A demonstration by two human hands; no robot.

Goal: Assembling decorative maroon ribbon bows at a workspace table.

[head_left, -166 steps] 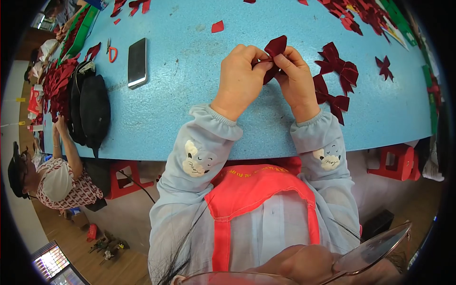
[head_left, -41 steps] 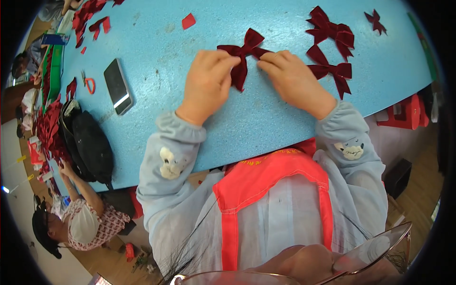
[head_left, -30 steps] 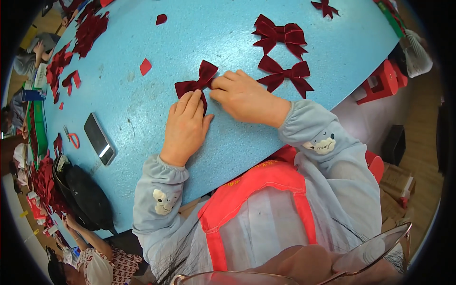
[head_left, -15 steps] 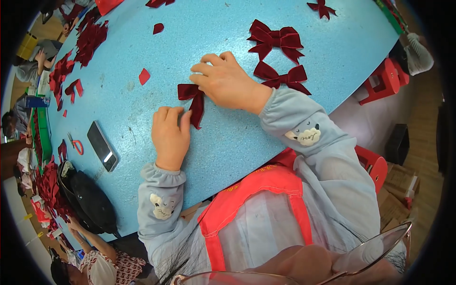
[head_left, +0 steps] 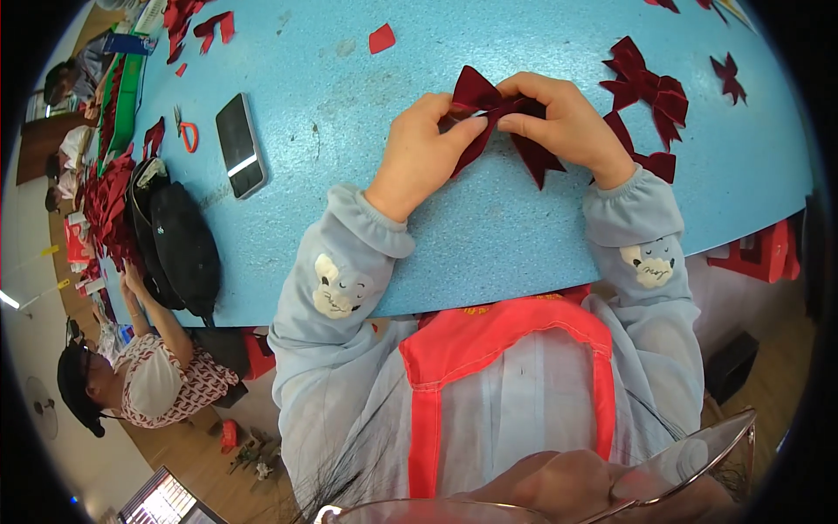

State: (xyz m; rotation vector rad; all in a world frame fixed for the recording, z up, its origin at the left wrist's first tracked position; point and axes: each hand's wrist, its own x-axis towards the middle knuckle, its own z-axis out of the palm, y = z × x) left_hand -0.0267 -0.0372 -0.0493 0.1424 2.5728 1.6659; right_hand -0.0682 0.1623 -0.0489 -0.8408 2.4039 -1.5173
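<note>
A dark red velvet ribbon bow is held over the table between my two hands, its loop pointing up and its tails hanging below. My left hand pinches the bow's left side between thumb and fingers. From the other side, my right hand grips it with the thumb at the middle and the fingers curled behind. Part of the bow is hidden by my fingers. Beside my right hand lie a larger red velvet bow and, partly behind my wrist, another bow.
The blue table carries a phone, red-handled scissors, a black pouch and a red velvet scrap. A small bow lies at far right, a ribbon heap at left. A co-worker sits at left.
Both hands have come together on the bow and raised it off the table, where it lay before. The whole view has turned, so the table's things appear shifted.
</note>
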